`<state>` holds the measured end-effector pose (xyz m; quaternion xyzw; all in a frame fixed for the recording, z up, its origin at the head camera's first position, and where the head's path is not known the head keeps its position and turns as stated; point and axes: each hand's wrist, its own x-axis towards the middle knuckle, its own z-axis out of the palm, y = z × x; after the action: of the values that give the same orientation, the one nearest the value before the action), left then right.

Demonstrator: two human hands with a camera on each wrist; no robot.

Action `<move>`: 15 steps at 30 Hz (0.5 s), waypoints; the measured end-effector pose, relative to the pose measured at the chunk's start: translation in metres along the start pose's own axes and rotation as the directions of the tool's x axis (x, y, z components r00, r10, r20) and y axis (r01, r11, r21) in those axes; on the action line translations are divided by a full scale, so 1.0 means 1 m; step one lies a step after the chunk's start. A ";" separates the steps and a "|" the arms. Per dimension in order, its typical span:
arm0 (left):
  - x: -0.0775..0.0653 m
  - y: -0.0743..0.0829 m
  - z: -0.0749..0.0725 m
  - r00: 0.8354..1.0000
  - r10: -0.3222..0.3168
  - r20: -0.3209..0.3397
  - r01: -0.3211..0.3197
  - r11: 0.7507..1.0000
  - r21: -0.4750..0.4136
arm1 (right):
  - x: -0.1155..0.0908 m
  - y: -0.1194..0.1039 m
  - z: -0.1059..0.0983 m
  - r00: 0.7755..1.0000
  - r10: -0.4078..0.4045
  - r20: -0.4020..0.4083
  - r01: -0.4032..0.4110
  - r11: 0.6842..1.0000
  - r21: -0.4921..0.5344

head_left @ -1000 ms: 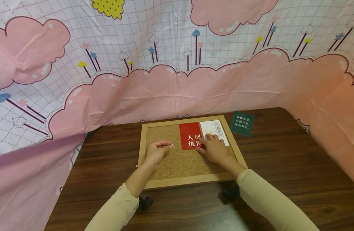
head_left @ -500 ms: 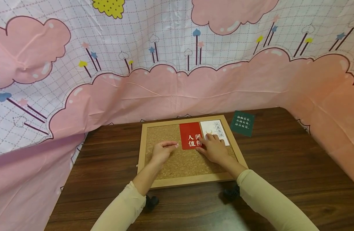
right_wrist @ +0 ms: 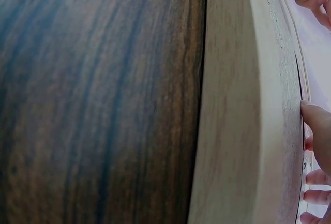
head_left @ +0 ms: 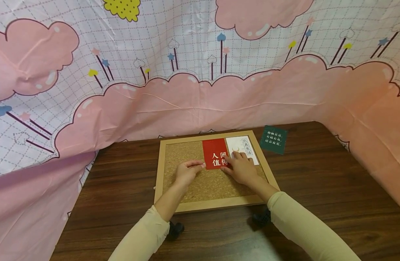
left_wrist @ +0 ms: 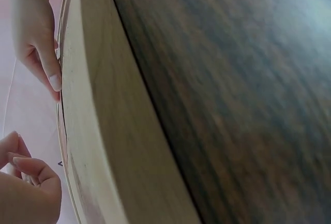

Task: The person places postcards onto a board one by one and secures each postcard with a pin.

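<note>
A wood-framed cork board (head_left: pixel 206 186) lies on the table. On it sit a red card (head_left: pixel 214 148) with white characters and, touching its right side, a white card (head_left: pixel 242 143) with a crescent. My right hand (head_left: pixel 243 170) rests spread fingers over the lower parts of both cards, holding them flat. Thumb and forefinger of my left hand (head_left: pixel 185 174) meet by the red card's lower left corner; they seem to pinch a small pale pin, too small to see clearly. In the left wrist view the left hand (left_wrist: pixel 31 190) shows curled fingers, with the tips partly hidden.
A dark green card (head_left: pixel 273 139) with white characters lies on the table (head_left: pixel 317 174) right of the board. A tiny pale bead-like thing (head_left: pixel 154 188) is at the board's left edge. Patterned pink and white cloth (head_left: pixel 200 98) hangs behind the table and along its sides.
My left hand has moved rightward over the cork, from left of the red card to its lower left corner. The right hand and the cards have stayed in place.
</note>
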<state>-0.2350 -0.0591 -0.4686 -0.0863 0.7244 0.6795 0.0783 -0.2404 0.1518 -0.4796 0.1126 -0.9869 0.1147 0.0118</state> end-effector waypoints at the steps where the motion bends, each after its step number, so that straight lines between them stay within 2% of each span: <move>1: 0.001 0.000 0.001 1.000 -0.002 0.001 0.002 1.000 -0.002 | 0.000 0.000 0.000 1.000 0.000 0.002 0.000 1.000 0.000; 7: 0.006 -0.003 0.006 1.000 -0.009 -0.007 0.009 1.000 -0.020 | 0.001 0.002 0.002 1.000 0.000 -0.002 0.000 1.000 -0.004; 9: 0.003 0.000 0.007 1.000 -0.015 -0.004 0.015 1.000 -0.015 | 0.001 0.002 0.002 1.000 -0.001 -0.003 0.001 1.000 -0.003; 14: 0.003 -0.003 0.011 0.999 -0.036 -0.008 0.036 0.999 0.007 | 0.000 0.001 0.002 1.000 -0.005 -0.010 0.005 1.000 -0.005; 15: 0.007 -0.008 0.011 0.999 -0.038 -0.012 0.038 0.999 0.004 | 0.001 0.001 0.002 1.000 -0.004 -0.012 0.004 1.000 -0.005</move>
<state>-0.2404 -0.0484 -0.4784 -0.1039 0.7246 0.6757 0.0869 -0.2412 0.1522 -0.4822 0.1138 -0.9869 0.1129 0.0181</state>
